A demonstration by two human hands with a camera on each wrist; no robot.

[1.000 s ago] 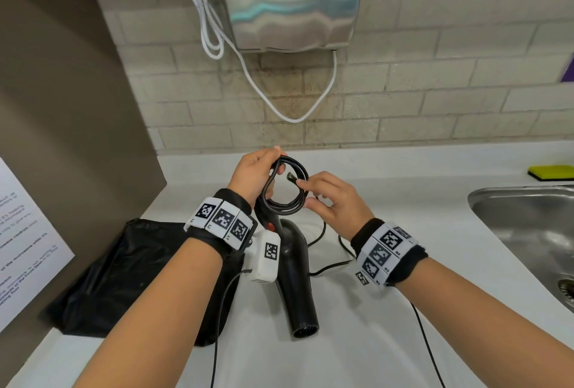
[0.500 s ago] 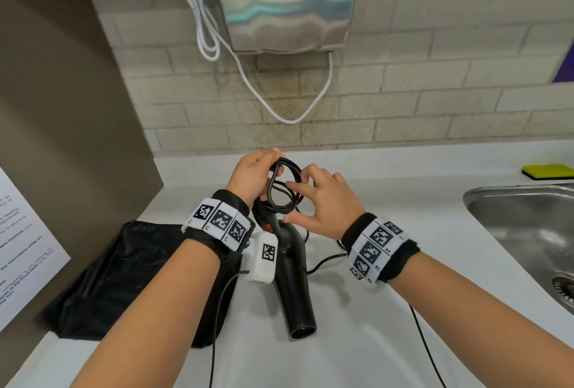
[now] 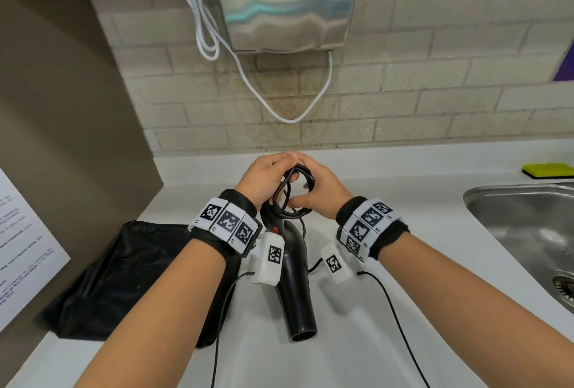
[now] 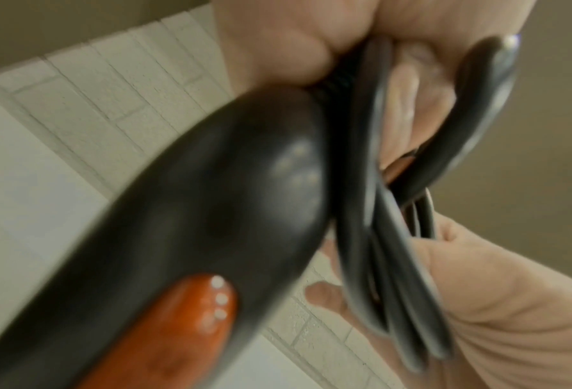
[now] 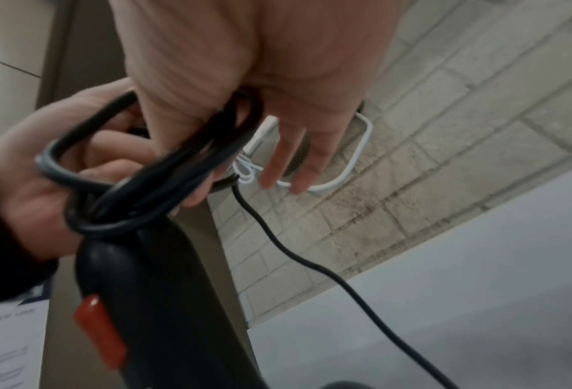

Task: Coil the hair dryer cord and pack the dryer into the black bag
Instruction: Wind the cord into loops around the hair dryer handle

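Left on the white counter (image 3: 403, 263), flat black fabric bag (image 3: 124, 279), contents unseen, left hand (image 3: 264, 179) gripping coiled black cord (image 3: 292, 198) above black hair dryer (image 3: 295, 279), right hand (image 3: 323, 191) pinching loops, wrist views alone show orange-red switch (image 4: 164, 334).

Black hair dryer (image 3: 295, 279) with an orange-red switch (image 5: 99, 333); black cord (image 3: 293, 191) coiled in loops. Black bag (image 3: 124, 282) at left. White counter (image 3: 419, 188). Beige brick-pattern wall tiles (image 3: 403, 76). Brushed silver hand dryer (image 3: 285, 2) with white cable (image 3: 198, 14). Yellow-green sponge (image 3: 548, 170) far right, possibly dark-backed. Steel-grey sink (image 3: 528, 232). Wristbands (image 3: 226, 221) black with white black-checker tags.
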